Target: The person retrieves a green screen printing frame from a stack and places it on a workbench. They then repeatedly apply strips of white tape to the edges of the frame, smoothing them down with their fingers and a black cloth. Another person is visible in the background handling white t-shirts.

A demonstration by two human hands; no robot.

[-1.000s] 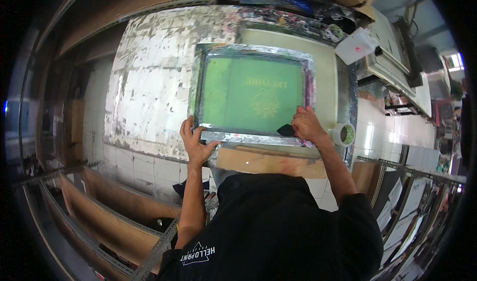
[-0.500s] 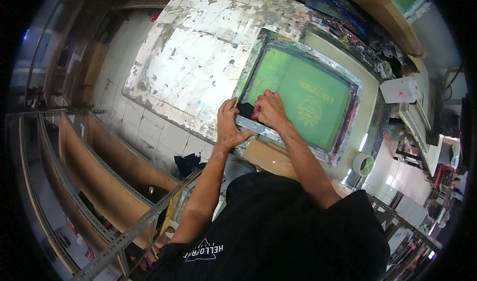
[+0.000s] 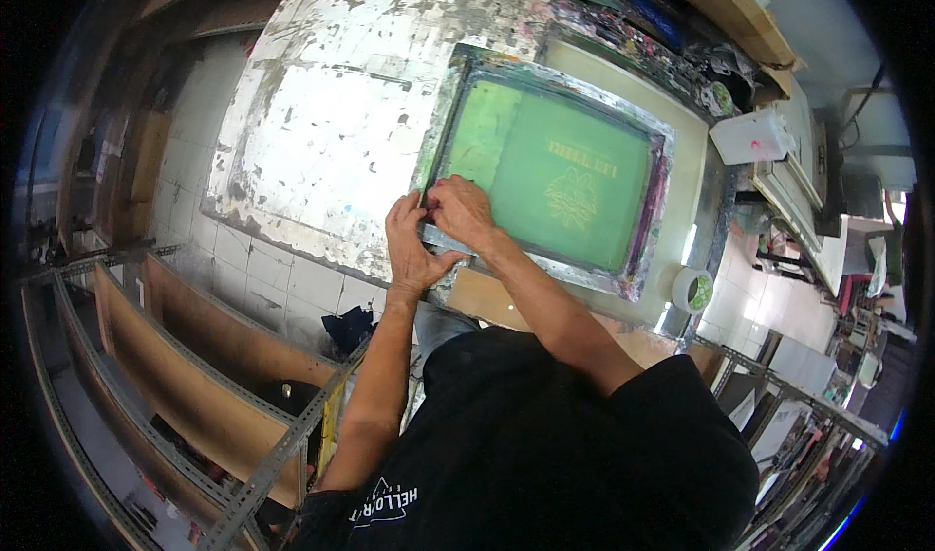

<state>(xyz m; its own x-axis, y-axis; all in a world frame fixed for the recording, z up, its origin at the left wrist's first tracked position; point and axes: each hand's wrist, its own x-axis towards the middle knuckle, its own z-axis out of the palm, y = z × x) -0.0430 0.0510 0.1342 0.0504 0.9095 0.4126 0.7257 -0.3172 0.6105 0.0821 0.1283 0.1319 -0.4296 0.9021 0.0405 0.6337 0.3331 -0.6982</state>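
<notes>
The right hand (image 3: 460,210) lies at the inner near left corner of the metal-railed frame (image 3: 575,99); one second earlier it is at the near right corner. Work thus appears centred on this corner, along the edge of the green mesh (image 3: 516,142). The black piece visible by the right hand in both earlier views is now hidden; the fingers are curled, but whether they grip it cannot be told. The left hand (image 3: 409,249) is spread around the same corner, thumb along the near rail, fingers beside the left rail, not closed in a fist. The frame lies flat, partly over a pale panel (image 3: 684,201), to the right of the stained white tabletop (image 3: 312,132). A tape roll (image 3: 684,291) rests near the frame's near right corner, apart from it; a white tub (image 3: 750,137) stands farther right. The hands themselves hide the corner, and the right forearm crosses the near rail.
</notes>
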